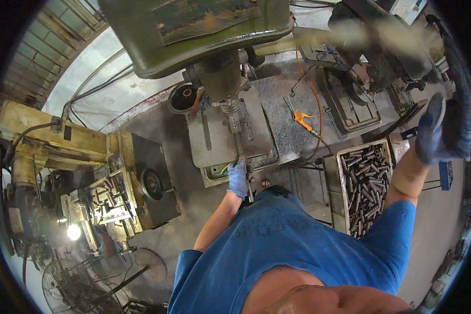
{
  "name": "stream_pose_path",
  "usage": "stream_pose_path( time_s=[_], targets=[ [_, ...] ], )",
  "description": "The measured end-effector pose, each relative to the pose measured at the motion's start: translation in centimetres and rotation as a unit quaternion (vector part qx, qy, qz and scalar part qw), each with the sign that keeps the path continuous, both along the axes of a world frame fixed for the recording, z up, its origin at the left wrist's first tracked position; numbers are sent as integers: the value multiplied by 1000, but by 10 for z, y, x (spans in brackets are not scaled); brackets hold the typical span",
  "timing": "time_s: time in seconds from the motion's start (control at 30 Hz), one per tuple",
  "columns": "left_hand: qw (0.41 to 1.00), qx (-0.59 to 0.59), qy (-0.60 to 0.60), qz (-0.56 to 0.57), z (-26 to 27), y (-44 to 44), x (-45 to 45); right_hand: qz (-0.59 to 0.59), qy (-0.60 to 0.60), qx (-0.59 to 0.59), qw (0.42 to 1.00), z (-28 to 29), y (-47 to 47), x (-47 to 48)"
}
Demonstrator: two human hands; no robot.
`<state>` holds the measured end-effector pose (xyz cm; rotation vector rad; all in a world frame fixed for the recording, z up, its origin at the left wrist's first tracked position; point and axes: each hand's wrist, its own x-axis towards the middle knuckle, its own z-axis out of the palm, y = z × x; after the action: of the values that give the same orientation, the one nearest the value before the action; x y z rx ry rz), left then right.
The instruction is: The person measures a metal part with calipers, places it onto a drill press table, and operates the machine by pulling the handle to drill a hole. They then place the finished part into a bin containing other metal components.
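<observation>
My left hand (238, 179), in a blue glove, is at the front edge of the drill press table (219, 133), closed around the end of a metal bar or fixture (239, 145) that lies under the spindle (229, 106). A short metal tube (251, 192) shows beside that hand. My right hand (431, 129), also gloved, is raised at the far right, near a dark machine part; its fingers are blurred, and whether it holds anything cannot be told. The green drill press head (204, 47) hangs above the table.
A bin (338, 196) of short metal tubes stands at the right. An orange air blow gun (303, 119) lies on the bench (278, 98) beside the press. A round container (176, 108) sits behind the table. At the left are a yellowish machine (62, 137) and a floor fan (62, 282).
</observation>
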<state>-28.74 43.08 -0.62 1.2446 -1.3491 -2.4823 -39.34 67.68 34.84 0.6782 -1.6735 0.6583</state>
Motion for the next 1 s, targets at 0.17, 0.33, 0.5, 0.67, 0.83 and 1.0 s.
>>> stream_pose_path(
  time_s=[0.17, 0.33, 0.5, 0.67, 0.83, 1.0],
  targets=[
    [998, 22, 17, 49, -2, -1, 2, 240, -91, -128, 958, -61, -44, 11],
    [990, -129, 51, -7, -30, 7, 26, 320, -625, 27, 712, -222, -108, 49],
    [849, -475, 175, -150, 0, 16, 32, 361, -759, -228, 492, -302, -134, 79],
    [794, -495, 184, -303, 24, 25, 31, 292, -679, -357, 572, -291, -125, 69],
    [777, -435, 339, -303, 34, 21, 28, 179, -723, -271, 609, -293, -48, 32],
    [647, -617, 365, -261, 65, -5, 17, 209, -826, -254, 458, -260, -31, 91]
  ],
)
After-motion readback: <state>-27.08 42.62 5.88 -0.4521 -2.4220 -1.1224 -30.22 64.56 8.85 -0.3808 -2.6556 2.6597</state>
